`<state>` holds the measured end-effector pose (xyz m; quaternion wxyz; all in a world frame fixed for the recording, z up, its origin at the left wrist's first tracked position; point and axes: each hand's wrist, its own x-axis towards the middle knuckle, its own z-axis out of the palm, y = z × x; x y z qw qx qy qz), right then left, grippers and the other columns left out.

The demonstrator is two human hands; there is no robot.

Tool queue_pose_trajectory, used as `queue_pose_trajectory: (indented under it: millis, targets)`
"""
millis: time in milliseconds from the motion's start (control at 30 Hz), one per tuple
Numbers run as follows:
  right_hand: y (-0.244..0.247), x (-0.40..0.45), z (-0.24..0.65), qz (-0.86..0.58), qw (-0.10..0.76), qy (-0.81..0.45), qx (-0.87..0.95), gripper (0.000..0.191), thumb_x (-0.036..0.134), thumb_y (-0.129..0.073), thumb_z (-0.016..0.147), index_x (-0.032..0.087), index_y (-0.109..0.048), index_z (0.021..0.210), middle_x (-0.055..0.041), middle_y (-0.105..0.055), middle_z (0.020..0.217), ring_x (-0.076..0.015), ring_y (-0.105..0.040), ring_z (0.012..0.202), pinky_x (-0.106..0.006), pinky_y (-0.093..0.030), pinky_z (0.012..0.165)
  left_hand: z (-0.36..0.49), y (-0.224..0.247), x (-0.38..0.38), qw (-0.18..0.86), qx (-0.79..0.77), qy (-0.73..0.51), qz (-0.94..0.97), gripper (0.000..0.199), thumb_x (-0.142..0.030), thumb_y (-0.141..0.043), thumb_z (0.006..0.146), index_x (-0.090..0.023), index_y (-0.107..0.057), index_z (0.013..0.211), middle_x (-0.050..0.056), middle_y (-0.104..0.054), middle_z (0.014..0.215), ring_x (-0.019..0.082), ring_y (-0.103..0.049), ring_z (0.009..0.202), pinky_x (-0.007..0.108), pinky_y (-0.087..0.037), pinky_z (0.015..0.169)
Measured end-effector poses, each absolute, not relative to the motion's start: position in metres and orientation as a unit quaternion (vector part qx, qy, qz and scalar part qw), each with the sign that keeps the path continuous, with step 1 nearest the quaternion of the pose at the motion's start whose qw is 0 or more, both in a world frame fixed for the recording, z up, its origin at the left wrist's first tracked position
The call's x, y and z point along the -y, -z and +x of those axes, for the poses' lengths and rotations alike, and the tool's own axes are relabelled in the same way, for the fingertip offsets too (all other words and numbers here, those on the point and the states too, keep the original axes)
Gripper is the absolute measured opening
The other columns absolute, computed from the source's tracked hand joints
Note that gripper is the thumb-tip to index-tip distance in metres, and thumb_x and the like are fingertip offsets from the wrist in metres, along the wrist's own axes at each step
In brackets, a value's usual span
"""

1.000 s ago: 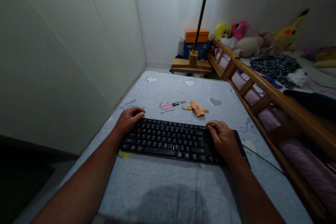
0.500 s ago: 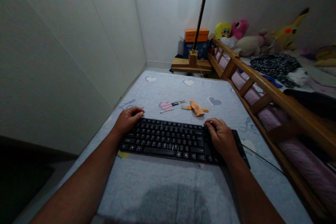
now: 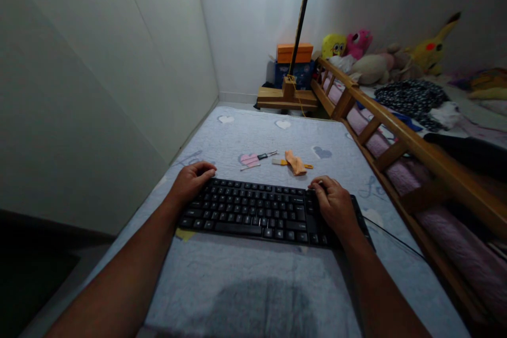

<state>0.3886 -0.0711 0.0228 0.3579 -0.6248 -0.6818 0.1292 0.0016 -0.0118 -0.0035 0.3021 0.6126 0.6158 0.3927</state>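
Note:
A black keyboard lies flat across the patterned bed cover. At its upper left corner, my left hand is closed on the edge, thumb and fingers close together. My right hand is over the number pad side, its fingers pinched around a thin cotton swab; only a small pale end shows, and the rest is hidden. Beyond the keyboard lie another cotton swab, a small tool with a black grip and metal tip, and a yellow-handled brush partly under a folded orange cloth.
The keyboard cable runs right toward a wooden bed rail. Plush toys and clothes lie behind the rail. A stand with a wooden base and an orange box are at the far end. White cabinet doors line the left.
The whole view has shifted slightly to the left. Both hands keep their places on the keyboard, and the right fingers have moved only a little.

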Motion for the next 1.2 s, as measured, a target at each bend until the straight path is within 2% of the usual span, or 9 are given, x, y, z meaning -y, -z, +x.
queue_pose_trajectory:
  millis: [300,1200]
  targets:
    - [-0.023,0.071,0.392,-0.629,0.365,-0.129,0.675,0.021,0.036,-0.049,0.092,0.024,-0.065,0.084,-0.0061,-0.072,0.085,-0.0232,-0.065,0.082,-0.034,-0.045,0.078,0.006,-0.004,0.014,0.309,-0.616,-0.394,0.609,0.033,-0.05,-0.069,0.069,-0.02,-0.073,0.081,0.004,-0.075,0.079,0.025,-0.068,0.079,0.036,-0.053,0.076]
    - [-0.026,0.075,0.398,-0.631,0.374,-0.136,0.666,0.02,0.036,-0.05,0.091,0.024,-0.064,0.081,-0.0055,-0.071,0.082,-0.0229,-0.065,0.081,-0.034,-0.045,0.076,0.007,-0.006,0.015,0.31,-0.616,-0.399,0.604,0.031,-0.049,-0.07,0.068,-0.02,-0.073,0.081,0.005,-0.076,0.083,0.025,-0.069,0.082,0.037,-0.054,0.082]
